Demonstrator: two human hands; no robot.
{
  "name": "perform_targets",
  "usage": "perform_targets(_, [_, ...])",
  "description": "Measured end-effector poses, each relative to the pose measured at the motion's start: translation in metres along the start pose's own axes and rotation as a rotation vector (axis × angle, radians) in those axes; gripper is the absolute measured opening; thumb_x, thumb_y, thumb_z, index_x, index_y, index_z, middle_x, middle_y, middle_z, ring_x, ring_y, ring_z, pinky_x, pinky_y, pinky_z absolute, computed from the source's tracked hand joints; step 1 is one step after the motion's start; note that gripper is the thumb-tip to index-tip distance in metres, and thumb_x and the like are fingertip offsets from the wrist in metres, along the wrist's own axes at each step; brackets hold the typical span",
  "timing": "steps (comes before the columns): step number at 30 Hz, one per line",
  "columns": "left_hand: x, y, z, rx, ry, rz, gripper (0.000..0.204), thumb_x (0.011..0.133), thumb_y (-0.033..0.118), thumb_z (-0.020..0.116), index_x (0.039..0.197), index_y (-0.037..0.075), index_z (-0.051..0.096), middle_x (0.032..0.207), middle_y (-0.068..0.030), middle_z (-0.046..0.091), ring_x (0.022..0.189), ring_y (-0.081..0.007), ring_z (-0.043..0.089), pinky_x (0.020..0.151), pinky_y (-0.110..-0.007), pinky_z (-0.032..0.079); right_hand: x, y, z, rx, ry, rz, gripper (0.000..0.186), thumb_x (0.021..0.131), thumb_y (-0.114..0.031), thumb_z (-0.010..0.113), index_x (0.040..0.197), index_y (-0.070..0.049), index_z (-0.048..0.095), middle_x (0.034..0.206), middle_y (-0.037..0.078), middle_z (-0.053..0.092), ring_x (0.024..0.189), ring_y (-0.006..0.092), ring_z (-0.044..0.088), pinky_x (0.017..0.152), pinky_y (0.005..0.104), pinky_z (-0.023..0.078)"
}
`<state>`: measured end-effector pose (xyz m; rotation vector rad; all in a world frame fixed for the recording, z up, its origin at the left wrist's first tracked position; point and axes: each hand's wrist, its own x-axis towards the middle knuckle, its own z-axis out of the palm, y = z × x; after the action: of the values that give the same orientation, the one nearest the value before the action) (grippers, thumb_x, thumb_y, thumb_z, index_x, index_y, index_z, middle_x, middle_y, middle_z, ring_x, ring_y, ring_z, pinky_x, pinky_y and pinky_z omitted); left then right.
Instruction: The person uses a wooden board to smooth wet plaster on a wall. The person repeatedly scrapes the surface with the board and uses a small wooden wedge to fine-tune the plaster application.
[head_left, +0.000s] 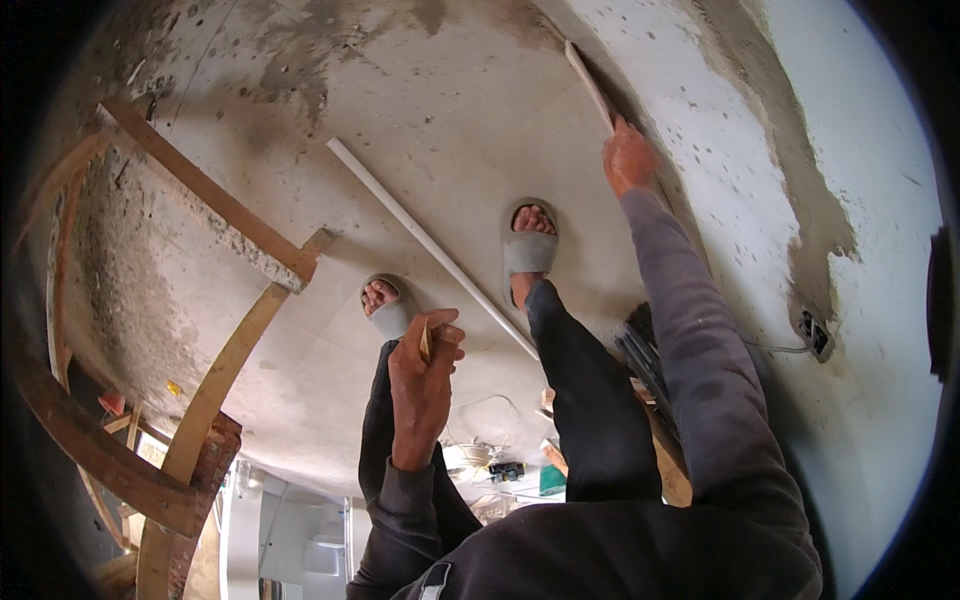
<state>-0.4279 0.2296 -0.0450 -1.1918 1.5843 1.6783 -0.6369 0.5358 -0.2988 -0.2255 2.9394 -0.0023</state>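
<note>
Gripping a slim, pale strip (590, 85) in the right hand (630, 157), a person in a dark top stands beside a white wall (850, 120). The strip points forward from the fist, away from the body and slanting a little leftward, its long axis running roughly along the foot of the wall; whether it touches the wall cannot be told from here. The right arm is stretched nearly straight, its fingers wrapped about the strip. Closer to the body and well apart from it, the left hand (425, 385) is half curled, thumb and fingers pinched on a small tan piece (426, 342), too hidden to identify. Of the two, the right hand is plainly the one on the strip.

By count: two bare hands, one strip, one tan piece. Two grey sandals, the left (393, 318) and the right (530, 255), are planted on the floor (450, 110), with one long white pole (430, 245) lying diagonally between them. One dark wall box (813, 335) and one cable (780, 349) sit low on the right. At far left rises one timber frame (205, 193), its members overlapping too much to number surely.
</note>
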Motion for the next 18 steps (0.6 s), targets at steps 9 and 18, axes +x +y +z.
perform_targets(9, [0.004, -0.001, 0.0, -0.036, -0.001, 0.025, 0.021, 0.096, 0.012, 0.054, 0.112, 0.0, 0.06, 0.084, -0.0049, 0.063, 0.072, -0.0116, 0.059, 0.064, -0.026, 0.047, 0.09, -0.126, -0.025, 0.173, 0.001, -0.297, 0.022, 0.084, -0.014, 0.053, 0.102, -0.005, 0.063, 0.091, 0.021, 0.067, 0.088, 0.0381, 0.065, 0.078, 0.0492, 0.052])
perform_targets(18, [0.003, 0.007, -0.008, -0.115, 0.03, 0.015, 0.021, 0.095, 0.012, 0.055, 0.113, 0.001, 0.06, 0.084, -0.0046, 0.063, 0.072, -0.0109, 0.058, 0.063, -0.025, 0.047, 0.018, -0.04, -0.025, 0.073, -0.04, -0.002, 0.031, 0.086, -0.013, 0.054, 0.116, -0.008, 0.06, 0.098, 0.018, 0.066, 0.088, 0.0401, 0.065, 0.077, 0.0519, 0.052])
